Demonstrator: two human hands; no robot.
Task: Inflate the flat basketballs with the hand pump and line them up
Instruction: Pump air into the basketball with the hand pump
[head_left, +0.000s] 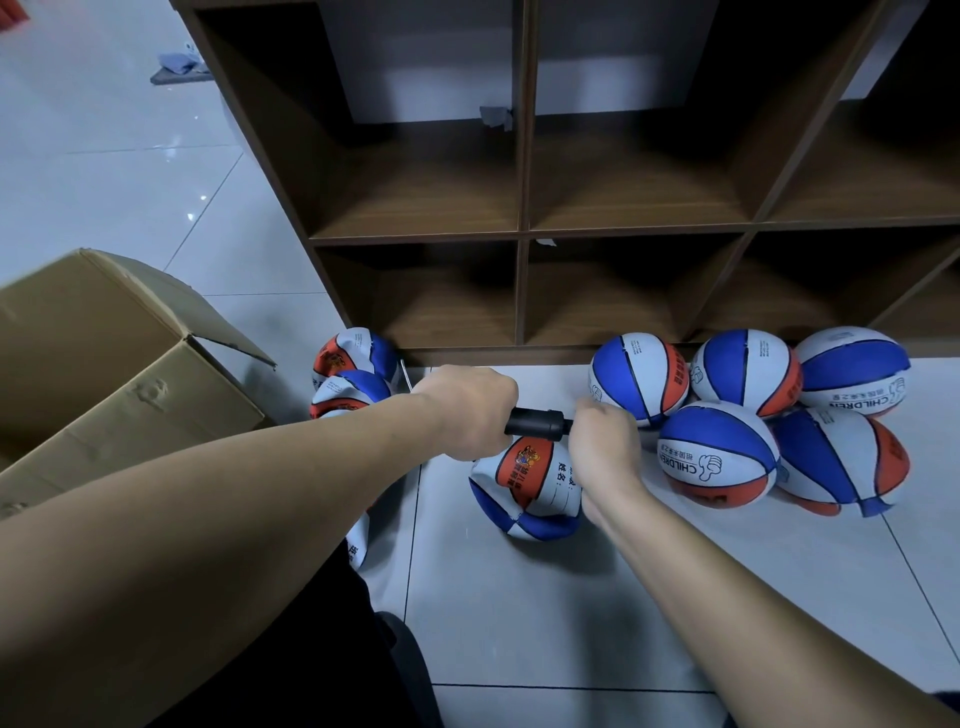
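My left hand (470, 410) wrapped round black pump (535, 423), right hand (605, 447) curled tight at its other end. Half-flat ball (524, 491) beneath on pale tiled floor (519, 613). Cardboard box (104, 374) left. Flat balls (353, 374) stacked behind left wrist; five round balls (719, 454) bunched right. Brown cubby shelf (522, 234) behind.

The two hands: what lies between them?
In the head view, the pump's black barrel spans the gap between left hand and right hand, above a flat basketball.
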